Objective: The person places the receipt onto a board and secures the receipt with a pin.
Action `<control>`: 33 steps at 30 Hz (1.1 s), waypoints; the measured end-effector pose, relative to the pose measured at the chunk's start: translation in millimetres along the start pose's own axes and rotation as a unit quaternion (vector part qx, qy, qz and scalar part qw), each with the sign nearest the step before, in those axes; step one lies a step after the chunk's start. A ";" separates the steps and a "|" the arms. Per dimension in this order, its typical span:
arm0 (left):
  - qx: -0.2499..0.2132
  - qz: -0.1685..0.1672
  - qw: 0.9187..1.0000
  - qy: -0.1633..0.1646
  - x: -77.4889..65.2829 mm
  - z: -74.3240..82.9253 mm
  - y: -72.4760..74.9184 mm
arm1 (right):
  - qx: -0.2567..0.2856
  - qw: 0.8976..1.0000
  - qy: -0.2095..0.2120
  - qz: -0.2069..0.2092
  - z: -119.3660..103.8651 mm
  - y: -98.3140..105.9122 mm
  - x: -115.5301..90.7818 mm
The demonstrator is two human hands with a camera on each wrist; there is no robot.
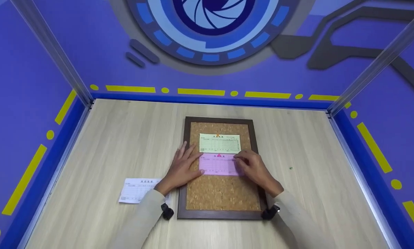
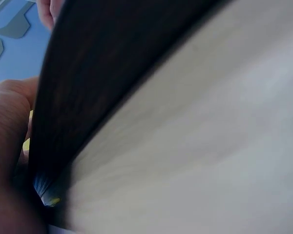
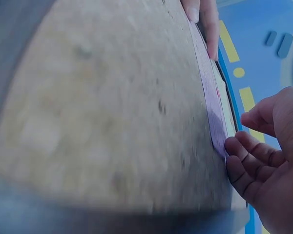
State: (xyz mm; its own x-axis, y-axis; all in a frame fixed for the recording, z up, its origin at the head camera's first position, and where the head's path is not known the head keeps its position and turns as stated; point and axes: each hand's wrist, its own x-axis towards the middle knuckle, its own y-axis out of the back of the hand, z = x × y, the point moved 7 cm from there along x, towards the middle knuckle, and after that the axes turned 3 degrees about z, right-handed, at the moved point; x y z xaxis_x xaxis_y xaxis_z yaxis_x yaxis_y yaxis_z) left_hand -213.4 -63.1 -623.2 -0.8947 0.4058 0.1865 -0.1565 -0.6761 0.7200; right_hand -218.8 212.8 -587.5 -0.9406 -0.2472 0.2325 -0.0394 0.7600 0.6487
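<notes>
A cork board [image 1: 224, 193] in a dark brown frame lies on the table. A pale green printed slip [image 1: 219, 144] is on it, with a small orange pin [image 1: 217, 135] at its top. Just below lies a pink slip [image 1: 216, 165] with a reddish pin [image 1: 219, 155] at its upper middle. My left hand [image 1: 182, 166] lies spread over the board's left side, thumb and a fingertip at the pink slip's left edge. At that slip's right edge, my right hand [image 1: 253, 166] rests bent fingertips; the right wrist view shows its fingers [image 3: 239, 168] loosely curled beside the paper.
A white printed slip [image 1: 138, 190] lies left of the board, partly behind the left forearm. Right of the board, a tiny green object [image 1: 290, 168] sits on the wooden table [image 1: 310, 207]. Blue panels [image 1: 100, 65] with yellow marks enclose the back and sides.
</notes>
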 end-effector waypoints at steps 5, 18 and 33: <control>0.003 -0.001 1.000 0.004 0.4 -1.0 -1.6 | 0.015 1.000 -0.022 0.006 12.0 16.0 -12.2; -0.020 -0.022 0.999 0.026 0.8 3.2 4.5 | 0.008 0.999 -0.033 0.032 16.8 45.4 -21.7; -0.051 -0.034 0.996 0.061 -4.3 2.9 13.6 | -0.021 0.999 -0.007 0.049 16.4 62.6 -29.0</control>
State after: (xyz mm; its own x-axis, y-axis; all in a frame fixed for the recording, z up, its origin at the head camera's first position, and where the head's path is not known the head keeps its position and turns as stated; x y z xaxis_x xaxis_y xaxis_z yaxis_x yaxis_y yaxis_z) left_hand -210.5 -72.3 -612.3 -0.9236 0.3796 0.0528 -0.2545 -0.7105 0.6561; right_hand -199.4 277.4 -565.5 -0.9440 -0.1635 0.2865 0.0678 0.7539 0.6535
